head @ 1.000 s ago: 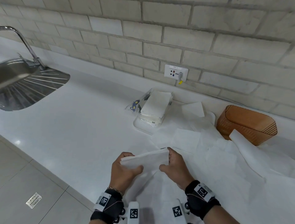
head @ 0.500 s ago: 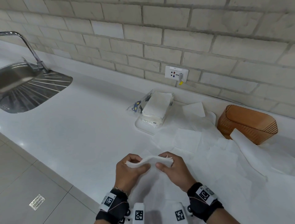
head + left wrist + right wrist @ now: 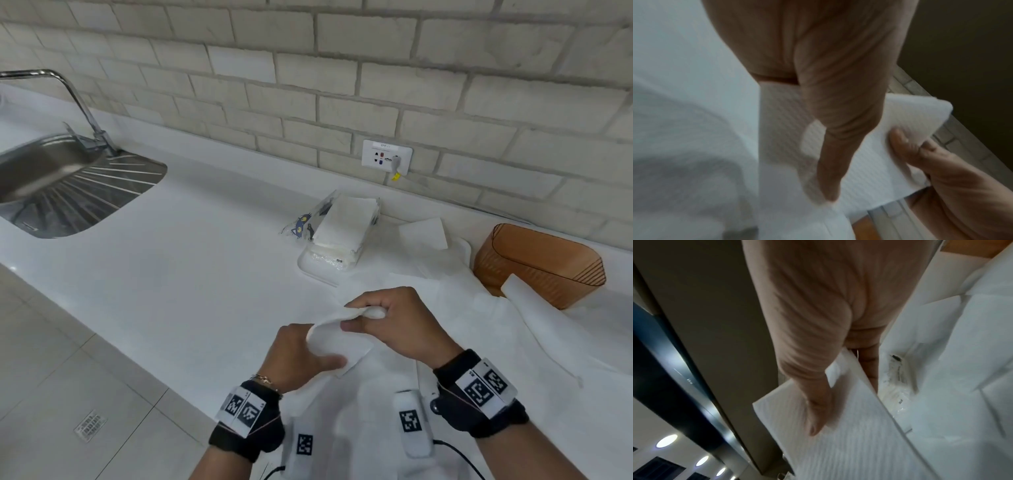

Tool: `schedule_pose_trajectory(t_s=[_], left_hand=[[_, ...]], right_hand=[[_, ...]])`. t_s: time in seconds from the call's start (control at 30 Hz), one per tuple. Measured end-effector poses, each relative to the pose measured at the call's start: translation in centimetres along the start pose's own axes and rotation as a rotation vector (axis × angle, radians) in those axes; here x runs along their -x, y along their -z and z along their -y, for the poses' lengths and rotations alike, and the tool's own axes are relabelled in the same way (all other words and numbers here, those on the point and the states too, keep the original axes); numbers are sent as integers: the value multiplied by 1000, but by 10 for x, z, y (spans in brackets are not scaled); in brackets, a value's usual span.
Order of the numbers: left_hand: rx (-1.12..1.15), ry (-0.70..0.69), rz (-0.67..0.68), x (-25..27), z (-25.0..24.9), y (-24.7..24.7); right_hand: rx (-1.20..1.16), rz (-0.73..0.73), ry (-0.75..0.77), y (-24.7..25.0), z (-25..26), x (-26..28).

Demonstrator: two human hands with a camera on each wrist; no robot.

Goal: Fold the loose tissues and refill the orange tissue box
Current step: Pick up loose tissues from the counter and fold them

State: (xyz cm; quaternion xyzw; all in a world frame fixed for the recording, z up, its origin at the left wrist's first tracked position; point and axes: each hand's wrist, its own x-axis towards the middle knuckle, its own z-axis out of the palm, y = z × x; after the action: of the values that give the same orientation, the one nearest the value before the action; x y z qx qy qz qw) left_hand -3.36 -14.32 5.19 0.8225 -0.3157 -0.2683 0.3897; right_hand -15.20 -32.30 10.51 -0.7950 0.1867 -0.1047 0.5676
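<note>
Tissue, a white embossed sheet partly folded [image 3: 337, 337], hangs in the air between both hands, above the near edge of the white countertop [image 3: 178, 260]. Its upper corner is pinched in the right hand [image 3: 397, 323], thumb under and fingers curled over; the left hand [image 3: 298, 356] grips the lower part, thumb [image 3: 835, 154] pressed across the sheet. The right wrist view shows the right thumb [image 3: 818, 408] lying flat on the sheet's face, with the sheet's straight edge running beside the fingers.

Beyond the held tissue and to its right, loose white tissues [image 3: 513, 342] lie spread and overlapping, covering the countertop up to the orange ribbed plastic tissue box [image 3: 537, 263], which stands near the brick wall [image 3: 342, 85] with one sheet leaning against its front. Straight beyond the held tissue sits a white tray bearing a stack of folded tissues in a clear printed wrapper [image 3: 339, 236]. Left of the held tissue the countertop is bare as far as the steel sink with its tap [image 3: 68, 185]. A white wall socket [image 3: 387, 157] is set above the tray.
</note>
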Motion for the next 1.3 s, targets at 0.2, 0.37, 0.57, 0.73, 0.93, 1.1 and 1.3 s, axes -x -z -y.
schedule_pose_trajectory(t_s=[0.2, 0.37, 0.57, 0.73, 0.93, 1.1, 1.3], left_hand=[[441, 93, -168, 1, -4, -8], [469, 170, -176, 4, 13, -19], [521, 92, -164, 6, 8, -22], [543, 69, -196, 1, 2, -14], [758, 86, -224, -2, -8, -4], [827, 100, -281, -6, 1, 20], [596, 146, -189, 0, 27, 13]], right_hand=[[-284, -104, 140, -10, 8, 7], [-201, -53, 37, -27, -27, -2], [-293, -9, -1, -37, -41, 0], [-275, 41, -6, -32, -38, -3], [-112, 141, -181, -27, -58, -7], [-353, 24, -194, -11, -63, -2], [-363, 7, -151, -14, -78, 1]])
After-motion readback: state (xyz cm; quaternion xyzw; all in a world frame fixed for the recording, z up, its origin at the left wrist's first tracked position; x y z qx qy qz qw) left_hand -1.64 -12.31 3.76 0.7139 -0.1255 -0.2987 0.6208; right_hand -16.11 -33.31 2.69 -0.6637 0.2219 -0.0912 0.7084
